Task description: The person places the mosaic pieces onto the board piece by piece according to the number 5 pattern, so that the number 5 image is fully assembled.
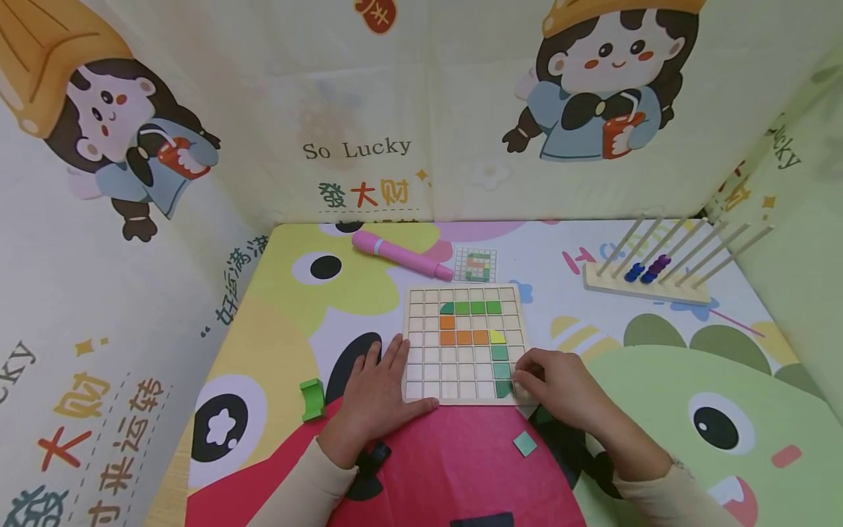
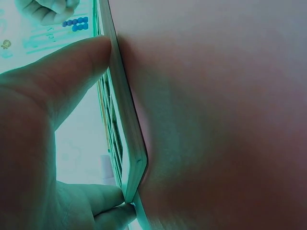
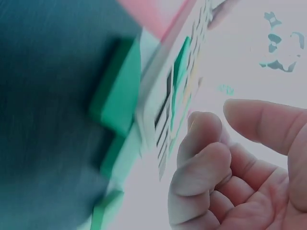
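Observation:
A wooden grid board point(image 1: 424, 372) lies on the patterned tabletop. In its cells sit a row of green tiles point(image 1: 477, 308), orange tiles point(image 1: 464, 337), one yellow tile point(image 1: 497, 337) and a column of teal-green tiles point(image 1: 501, 371) at the right. My left hand point(image 1: 378, 395) rests against the board's left side with fingers spread, its thumb on the front edge. Beside the lower right corner is my right hand point(image 1: 560, 384), fingers bent. The right wrist view shows its thumb point(image 3: 261, 120) apart from the fingers, with nothing between them.
A loose teal tile point(image 1: 525, 443) lies in front of the board. Left of my left hand stands a green arch-shaped block point(image 1: 312, 399). Behind the board are a pink marker point(image 1: 402, 255) and a small pattern card point(image 1: 476, 265). A peg stand point(image 1: 645, 284) with beads is at back right.

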`<state>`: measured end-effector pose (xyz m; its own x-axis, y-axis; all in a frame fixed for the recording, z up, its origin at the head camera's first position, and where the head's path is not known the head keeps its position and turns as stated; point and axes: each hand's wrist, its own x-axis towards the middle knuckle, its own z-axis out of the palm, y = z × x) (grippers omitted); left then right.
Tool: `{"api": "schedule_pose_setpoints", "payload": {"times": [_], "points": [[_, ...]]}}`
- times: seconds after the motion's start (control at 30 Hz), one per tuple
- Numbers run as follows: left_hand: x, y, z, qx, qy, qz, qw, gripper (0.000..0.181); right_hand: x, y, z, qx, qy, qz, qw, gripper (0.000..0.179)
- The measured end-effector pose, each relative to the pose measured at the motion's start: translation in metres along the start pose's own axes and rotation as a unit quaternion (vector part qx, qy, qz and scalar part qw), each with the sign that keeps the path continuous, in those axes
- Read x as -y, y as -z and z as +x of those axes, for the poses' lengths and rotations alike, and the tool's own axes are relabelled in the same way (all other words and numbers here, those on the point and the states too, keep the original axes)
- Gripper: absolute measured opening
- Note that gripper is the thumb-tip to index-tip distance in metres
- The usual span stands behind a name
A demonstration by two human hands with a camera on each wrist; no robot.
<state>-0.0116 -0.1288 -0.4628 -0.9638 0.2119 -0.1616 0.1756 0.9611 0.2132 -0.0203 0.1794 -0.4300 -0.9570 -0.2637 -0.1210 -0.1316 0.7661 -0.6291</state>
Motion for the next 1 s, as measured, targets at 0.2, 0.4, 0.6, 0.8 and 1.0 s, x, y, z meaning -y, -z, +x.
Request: {"api": "schedule_pose_setpoints", "payload": {"times": [0.2,0.4,0.6,0.8,1.0], "points": [[0.0,-0.001,0.001,0.0,0.001,0.001,1.0,0.113,-0.015,0.018,-0.009,-0.022,0.011,-0.034,0.9991,0.01],[-0.001,0.0,0.002,0.002,0.003,0.002,1.0,0.114,-0.032,0.024,-0.015,0.004,-0.011,-0.085,0.9963,0.018],[0.0,-0.001,0.001,0.001,0.001,0.002,1.0,0.113,-0.038,0.015,-0.021,0.046,-0.006,-0.134,0.9899,0.029],[0.0,-0.002,0.001,-0.001,0.001,0.004,1.0,0.114,-0.037,0.008,-0.022,0.02,0.019,-0.162,0.9864,0.03],[0.0,-0.002,0.001,0.002,0.005,0.003,1.0,0.115,-0.035,0.007,-0.019,0.018,0.018,-0.143,0.9893,0.024]]}}
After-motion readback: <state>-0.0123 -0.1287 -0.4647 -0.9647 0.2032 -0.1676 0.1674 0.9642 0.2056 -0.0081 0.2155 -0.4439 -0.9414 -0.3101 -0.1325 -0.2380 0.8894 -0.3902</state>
